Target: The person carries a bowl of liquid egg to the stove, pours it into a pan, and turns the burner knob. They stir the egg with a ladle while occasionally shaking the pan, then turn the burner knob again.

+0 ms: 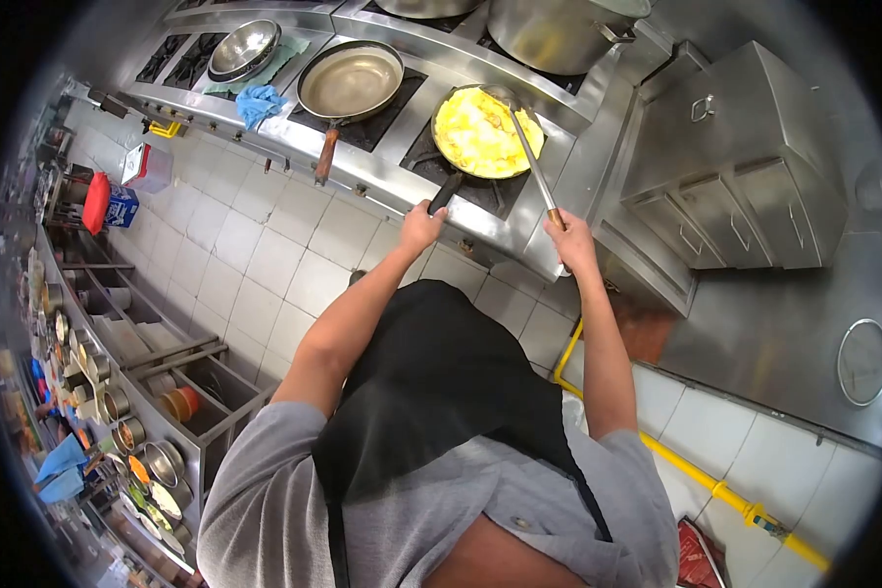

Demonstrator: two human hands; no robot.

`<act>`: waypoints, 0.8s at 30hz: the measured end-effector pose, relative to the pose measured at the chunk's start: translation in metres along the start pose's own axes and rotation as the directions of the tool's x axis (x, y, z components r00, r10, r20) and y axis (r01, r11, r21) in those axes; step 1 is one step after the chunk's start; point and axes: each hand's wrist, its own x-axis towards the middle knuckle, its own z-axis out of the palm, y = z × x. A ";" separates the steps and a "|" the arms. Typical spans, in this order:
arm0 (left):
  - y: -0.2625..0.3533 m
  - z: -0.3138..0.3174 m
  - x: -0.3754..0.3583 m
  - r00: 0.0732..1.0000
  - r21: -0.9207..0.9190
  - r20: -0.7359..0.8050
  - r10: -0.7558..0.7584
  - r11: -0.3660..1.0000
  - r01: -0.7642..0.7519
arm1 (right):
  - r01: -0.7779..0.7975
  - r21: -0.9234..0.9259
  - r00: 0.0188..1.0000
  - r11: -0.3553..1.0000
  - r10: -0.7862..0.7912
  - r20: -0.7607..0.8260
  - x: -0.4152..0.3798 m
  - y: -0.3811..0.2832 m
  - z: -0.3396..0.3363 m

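My left hand [422,226] is closed round the black handle [446,192] of a frying pan on the right front burner. Yellow food that looks like egg [482,132] fills most of that pan. In my right hand [571,241] is a long metal utensil [532,162] with a wooden grip, slanting up and left so that its far end lies over the food. Whether that end touches the pan is hard to tell. Left of this pan, a second pan [351,80] with a wooden handle sits on a burner, with no food visible in it.
Metal bowls [244,51] and a blue cloth [260,105] lie on the stove's left part. Large pots [549,37] stand behind. A steel cabinet [735,167] is at the right, a yellow pipe [696,474] low right, and a counter with food containers [164,464] at the left.
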 end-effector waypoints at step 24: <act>-0.009 -0.009 0.010 0.992 0.052 -0.061 0.114 0.992 -0.111 | -0.236 0.771 0.962 0.592 0.027 0.273 -0.095 0.031 0.024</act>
